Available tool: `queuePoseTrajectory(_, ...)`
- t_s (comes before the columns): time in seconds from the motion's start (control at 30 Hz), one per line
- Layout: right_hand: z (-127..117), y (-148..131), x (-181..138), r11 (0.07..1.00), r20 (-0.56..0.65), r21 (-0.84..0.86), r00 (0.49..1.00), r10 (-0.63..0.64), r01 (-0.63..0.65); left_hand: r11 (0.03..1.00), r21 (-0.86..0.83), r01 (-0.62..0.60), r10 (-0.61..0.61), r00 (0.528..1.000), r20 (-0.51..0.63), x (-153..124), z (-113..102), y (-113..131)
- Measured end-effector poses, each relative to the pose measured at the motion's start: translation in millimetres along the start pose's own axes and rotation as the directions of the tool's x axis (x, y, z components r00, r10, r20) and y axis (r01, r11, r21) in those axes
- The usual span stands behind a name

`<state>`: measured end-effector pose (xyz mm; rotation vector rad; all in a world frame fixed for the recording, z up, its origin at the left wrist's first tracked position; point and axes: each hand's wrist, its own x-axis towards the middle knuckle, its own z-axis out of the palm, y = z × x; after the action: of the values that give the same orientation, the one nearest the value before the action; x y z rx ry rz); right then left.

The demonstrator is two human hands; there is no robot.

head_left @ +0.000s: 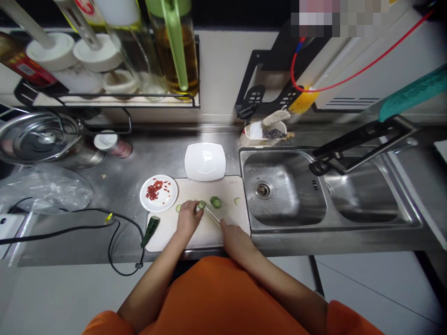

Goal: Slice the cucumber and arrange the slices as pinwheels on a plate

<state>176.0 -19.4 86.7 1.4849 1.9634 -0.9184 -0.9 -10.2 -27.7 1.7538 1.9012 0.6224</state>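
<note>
My left hand (189,217) is closed, its fingertips at a small piece of cucumber (201,204) on the white cutting board (209,237). My right hand (238,241) grips a knife (212,215), whose blade slants up to the left and meets that piece. Right of the blade lies a small group of cucumber slices (216,202). Another thin piece of cucumber (237,201) rests near the board's right side, and a pale slice (178,208) shows left of my left hand. A dark green length of cucumber (151,231) lies at the board's left edge.
Beyond the board stands a white square dish (205,160). A round white plate (142,194) with red bits overlaps the board's upper left corner. To the right is a double steel sink (283,227); a black cable (109,249) and plastic bag (52,188) lie left.
</note>
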Motion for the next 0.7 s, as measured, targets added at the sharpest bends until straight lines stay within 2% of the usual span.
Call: queuePoseTrajectory(0.7, -2.7, -4.4, 2.6, 0.999, 0.038, 0.037, 0.999, 0.006, -0.007, 1.000, -0.002, 0.006, -0.006, 1.000, 0.001, 1.4, -1.1, 1.8)
